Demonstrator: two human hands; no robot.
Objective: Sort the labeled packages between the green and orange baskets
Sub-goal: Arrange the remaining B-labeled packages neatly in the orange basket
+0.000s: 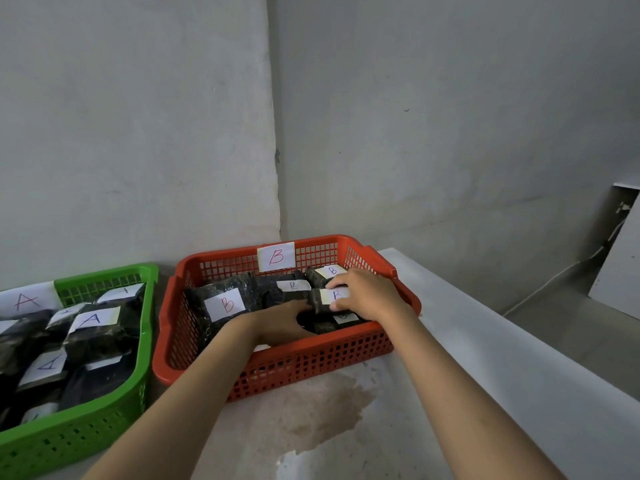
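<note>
The orange basket (311, 362), tagged B on its back wall, holds several dark packages with white B labels. Both my hands are inside it. My right hand (367, 292) grips a dark B package (323, 299) from its right side, fingers over the label. My left hand (280, 323) reaches against the same package from the left and below; its fingers are partly hidden. A larger B package (225, 303) lies at the basket's left. The green basket (114, 417) to the left, tagged A, holds several dark packages with A labels (91, 320).
The baskets stand side by side on a grey-white table (485, 393) with a brownish stain near the front. The table's right edge runs diagonally. Grey walls meet in a corner behind. A white panel (620, 258) leans at far right.
</note>
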